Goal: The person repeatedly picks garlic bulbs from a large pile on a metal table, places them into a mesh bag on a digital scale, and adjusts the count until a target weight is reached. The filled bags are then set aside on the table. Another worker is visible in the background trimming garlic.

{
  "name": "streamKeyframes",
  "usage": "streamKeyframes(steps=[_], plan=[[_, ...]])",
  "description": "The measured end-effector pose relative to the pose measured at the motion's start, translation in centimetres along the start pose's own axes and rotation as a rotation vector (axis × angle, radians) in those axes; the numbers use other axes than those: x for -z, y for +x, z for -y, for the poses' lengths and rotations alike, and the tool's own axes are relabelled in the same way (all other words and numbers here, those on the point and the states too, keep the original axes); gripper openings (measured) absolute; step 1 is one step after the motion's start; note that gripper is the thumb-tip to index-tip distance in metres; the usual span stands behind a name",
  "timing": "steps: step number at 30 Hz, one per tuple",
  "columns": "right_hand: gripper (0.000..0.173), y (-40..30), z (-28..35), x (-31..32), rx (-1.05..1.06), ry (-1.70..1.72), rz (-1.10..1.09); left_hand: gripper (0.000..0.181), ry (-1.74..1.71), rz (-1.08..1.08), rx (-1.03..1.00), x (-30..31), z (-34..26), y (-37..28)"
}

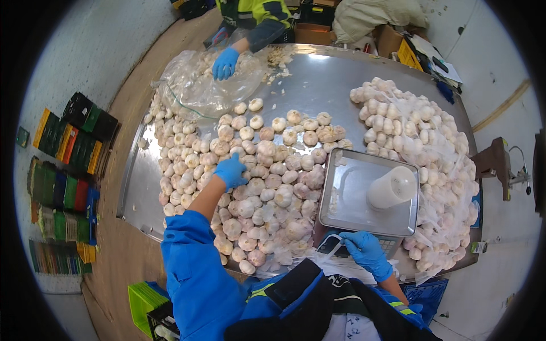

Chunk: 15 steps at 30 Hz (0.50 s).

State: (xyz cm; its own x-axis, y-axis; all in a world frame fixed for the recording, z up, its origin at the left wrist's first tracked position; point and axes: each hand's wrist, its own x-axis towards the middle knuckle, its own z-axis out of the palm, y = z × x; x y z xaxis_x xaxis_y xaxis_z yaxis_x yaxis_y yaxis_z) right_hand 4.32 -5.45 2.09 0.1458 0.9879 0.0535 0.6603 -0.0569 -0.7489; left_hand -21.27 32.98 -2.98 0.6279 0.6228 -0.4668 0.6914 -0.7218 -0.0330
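My left hand [231, 172], in a blue glove, reaches palm down over a broad heap of loose garlic bulbs [283, 197]. Its fingers are spread, and the fingertips touch or nearly touch bulbs. A white strip bent into a loop [334, 248] is pinched in the fingers of my right hand [366, 255], also gloved in blue. Just beyond that hand, a scale with a shallow metal tray [349, 215] carries a white plastic cup [393, 187]. Thin white material [345, 269] lies at the table edge before me, partly hidden by my jacket.
Net-bagged garlic [431, 149] is piled on the right of the metal table [324, 89]. Across it, a co-worker's gloved hand [225, 64] rests over a clear plastic bag [187, 85]. Stacked crates [64, 200] line the left wall; green crates [143, 304] stand beside me.
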Motion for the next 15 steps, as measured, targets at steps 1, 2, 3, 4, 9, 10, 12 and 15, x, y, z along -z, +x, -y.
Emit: streamKeyframes(steps=[1, 2, 3, 4, 9, 10, 12, 15], plan=[[0.020, -0.6, -0.3, -0.1, 0.009, 0.022, -0.032, 0.046, -0.192, -0.057, 0.042, -0.6, 1.0, -0.3], [0.020, -1.2, -0.8, 0.0, -0.018, 0.037, -0.026, 0.048, -0.384, -0.110, 0.082, -1.9, 2.9, -0.5], [0.021, -1.9, -1.4, 0.0, -0.047, 0.057, -0.019, 0.049, -0.575, -0.159, 0.123, -2.6, 3.5, -0.9], [0.021, -2.6, -1.6, 0.0, -0.084, 0.078, -0.020, 0.048, -0.945, -0.141, 0.074, -1.0, 2.5, -2.6], [0.030, -1.6, 0.0, 1.0, -0.072, 0.255, -0.126, 0.036, -2.076, 0.081, -0.098, -3.8, -3.9, -6.1], [0.035, -0.7, 0.7, 1.6, -0.063, 0.280, -0.134, 0.039, -2.100, 0.185, -0.187, -2.8, -7.2, -6.9], [0.051, 1.3, 1.6, 2.7, 0.221, 0.178, -0.185, 0.039, -1.976, 0.362, -0.276, -3.7, -10.9, -7.5], [0.062, 2.1, 2.6, 3.3, 0.419, -0.022, -0.136, 0.041, -1.936, 0.417, -0.178, -0.2, -20.4, -10.8]])
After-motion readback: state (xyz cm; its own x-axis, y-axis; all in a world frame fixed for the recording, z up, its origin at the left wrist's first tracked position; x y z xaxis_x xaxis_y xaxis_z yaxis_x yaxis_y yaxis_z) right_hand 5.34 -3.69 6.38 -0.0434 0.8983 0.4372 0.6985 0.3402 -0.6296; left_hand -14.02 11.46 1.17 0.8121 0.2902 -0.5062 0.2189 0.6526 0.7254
